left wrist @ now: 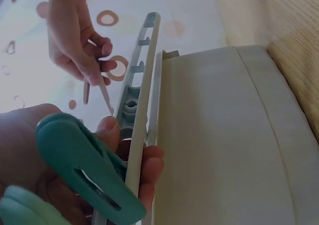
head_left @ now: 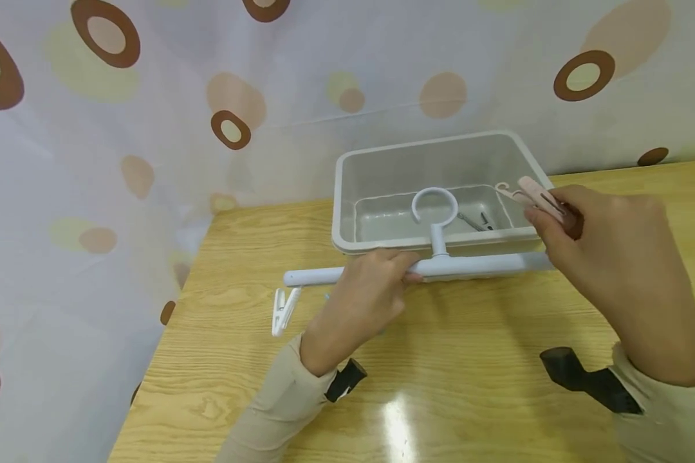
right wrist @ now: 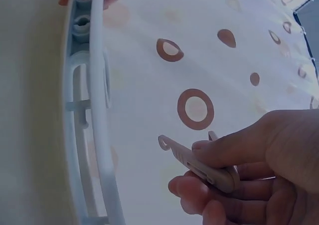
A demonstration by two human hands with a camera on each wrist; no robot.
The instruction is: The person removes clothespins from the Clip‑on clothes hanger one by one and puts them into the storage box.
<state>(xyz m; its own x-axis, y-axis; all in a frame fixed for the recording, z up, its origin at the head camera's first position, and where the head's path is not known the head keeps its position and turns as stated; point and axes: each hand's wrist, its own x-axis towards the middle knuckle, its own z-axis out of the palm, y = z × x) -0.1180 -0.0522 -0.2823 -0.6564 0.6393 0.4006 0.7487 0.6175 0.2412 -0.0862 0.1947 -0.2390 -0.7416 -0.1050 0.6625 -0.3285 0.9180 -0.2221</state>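
A pale blue plastic clip hanger [head_left: 475, 265], a bar with a ring hook on top, lies level in front of the bin. My left hand [head_left: 367, 296] grips the bar left of the hook. A white clip [head_left: 284, 312] hangs at the bar's left end. In the left wrist view, a teal clip [left wrist: 89, 165] and a lighter green clip [left wrist: 25, 207] are close by the left hand. Off the bar's right end, my right hand [head_left: 625, 257] pinches a pale pink clothespin [right wrist: 199, 167] with a small hook at its tip. The underside of the bar shows slots and crosspieces.
Behind the hanger stands a light grey plastic bin [head_left: 343, 199], with a few dark grey clips [head_left: 472, 222] at its bottom. Everything is on a wooden table [head_left: 226, 360] against a patterned cloth [head_left: 174, 128] at the back and left.
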